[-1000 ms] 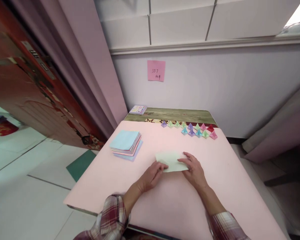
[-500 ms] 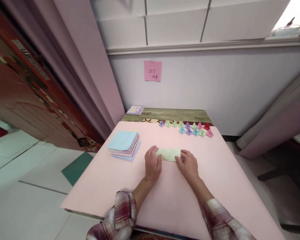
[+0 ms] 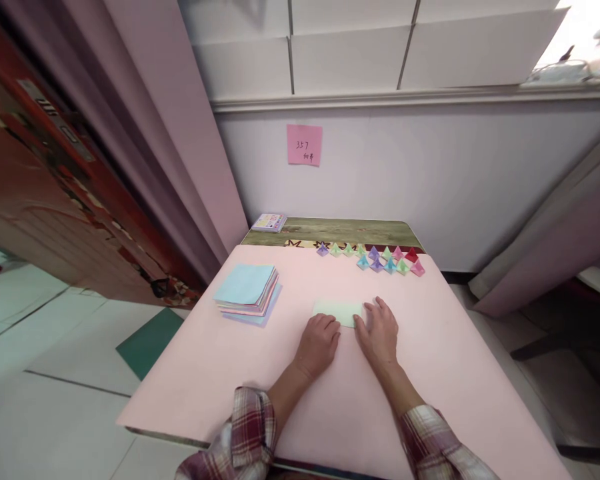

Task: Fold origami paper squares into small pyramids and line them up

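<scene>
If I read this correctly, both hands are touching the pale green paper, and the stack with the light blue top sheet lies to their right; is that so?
Not quite: the head view shows the stack with the light blue top sheet lying to the left of the left hand and the right hand, which both touch the pale green paper.

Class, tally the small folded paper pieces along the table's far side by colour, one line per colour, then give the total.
Purple pieces: 3
Green or yellowish-green pieces: 5
Blue pieces: 2
Pink pieces: 2
Red piece: 1
Total: 13
</scene>
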`<state>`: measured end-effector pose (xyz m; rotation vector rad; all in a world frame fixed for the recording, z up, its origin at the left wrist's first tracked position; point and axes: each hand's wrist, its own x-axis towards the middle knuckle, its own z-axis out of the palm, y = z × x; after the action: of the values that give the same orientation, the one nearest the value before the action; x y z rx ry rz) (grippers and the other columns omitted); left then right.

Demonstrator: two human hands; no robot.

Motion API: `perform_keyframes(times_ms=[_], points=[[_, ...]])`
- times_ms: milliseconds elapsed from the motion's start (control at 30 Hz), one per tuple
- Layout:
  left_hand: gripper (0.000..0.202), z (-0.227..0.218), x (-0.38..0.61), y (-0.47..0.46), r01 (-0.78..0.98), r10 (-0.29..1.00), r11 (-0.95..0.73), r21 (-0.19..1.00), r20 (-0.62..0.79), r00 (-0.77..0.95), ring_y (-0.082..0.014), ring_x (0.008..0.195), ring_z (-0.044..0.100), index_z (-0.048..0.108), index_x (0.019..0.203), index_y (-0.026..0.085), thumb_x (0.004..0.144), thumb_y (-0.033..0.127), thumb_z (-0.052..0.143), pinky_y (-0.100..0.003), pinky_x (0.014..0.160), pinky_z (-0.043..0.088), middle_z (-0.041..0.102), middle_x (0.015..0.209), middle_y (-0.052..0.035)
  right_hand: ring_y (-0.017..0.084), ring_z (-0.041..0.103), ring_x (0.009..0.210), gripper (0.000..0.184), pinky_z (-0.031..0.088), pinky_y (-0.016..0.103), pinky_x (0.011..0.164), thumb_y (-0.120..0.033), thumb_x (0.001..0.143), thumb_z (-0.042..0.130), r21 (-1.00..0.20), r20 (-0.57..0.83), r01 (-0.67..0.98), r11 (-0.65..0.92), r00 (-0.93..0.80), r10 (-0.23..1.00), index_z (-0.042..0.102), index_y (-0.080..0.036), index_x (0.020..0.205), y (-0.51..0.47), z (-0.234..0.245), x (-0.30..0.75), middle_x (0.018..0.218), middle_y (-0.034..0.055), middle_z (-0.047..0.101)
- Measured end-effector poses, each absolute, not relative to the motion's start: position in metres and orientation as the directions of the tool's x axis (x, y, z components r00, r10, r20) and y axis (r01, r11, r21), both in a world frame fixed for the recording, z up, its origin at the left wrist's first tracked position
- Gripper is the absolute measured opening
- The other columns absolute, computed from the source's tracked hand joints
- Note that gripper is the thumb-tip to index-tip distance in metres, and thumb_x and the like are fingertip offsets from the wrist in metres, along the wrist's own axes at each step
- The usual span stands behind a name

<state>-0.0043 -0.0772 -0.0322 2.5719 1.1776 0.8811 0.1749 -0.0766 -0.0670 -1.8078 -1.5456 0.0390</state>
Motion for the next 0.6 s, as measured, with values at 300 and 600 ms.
perform_keyframes(times_ms=[300,600], points=[[0.03,-0.029,-0.005,-0.08,0.613,0.736,-0.676,0.409,0.419,0.531,-0.0241,0.1,0.053,0.056,0.117,0.021,0.089,0.018,0.048,-0.044,0.091,0.044,0.06,0.106,-0.0095,0.033,0.036,0.131,0.034,0.02,0.061,0.103,-0.044,0.09,0.045,-0.462,0.373,0.886,-0.022,0.217,0.902,0.062,-0.023,0.112,-0.071,-0.063,0.169,0.141,0.0164,0.042],[0.023,-0.03,-0.005,-0.08,0.622,0.744,-0.666,0.412,0.418,0.521,-0.0246,0.096,0.052,0.059,0.109,0.021,0.087,0.023,0.054,-0.043,0.085,0.045,0.058,0.102,-0.009,0.028,0.053,0.115,0.03,0.037,0.049,0.1,-0.041,0.085,0.056,-0.478,0.45,0.87,0.125,0.121,0.885,0.061,-0.021,0.106,-0.082,-0.057,0.174,0.121,0.0126,0.06]])
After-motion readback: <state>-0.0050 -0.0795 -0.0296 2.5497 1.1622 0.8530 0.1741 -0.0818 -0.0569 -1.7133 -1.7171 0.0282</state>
